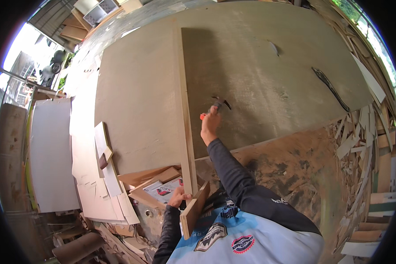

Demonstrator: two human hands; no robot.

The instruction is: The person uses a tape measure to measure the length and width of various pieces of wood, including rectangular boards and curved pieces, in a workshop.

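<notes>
My right hand (210, 124) is wrapped round a claw hammer (222, 102), raised over the large grey-brown panel surface (259, 88). The hammer's dark claw head points away from me and a bit of its orange handle shows below my fist. A long, narrow wooden board (183, 101) stands on edge across the panel. At its near end, a short plywood board (196, 209) sits crosswise against it, close to my body. My left hand (177, 197) grips the long board at this corner; part of its fingers is hidden behind the wood.
A dark pry bar (331, 89) and a small strip of nails (274, 48) lie on the panel at right. Left of it are pale sheets (86, 176) and a block with a brown piece (103, 161). Wood offcuts (356, 136) heap at right; a printed carton (163, 190) sits below.
</notes>
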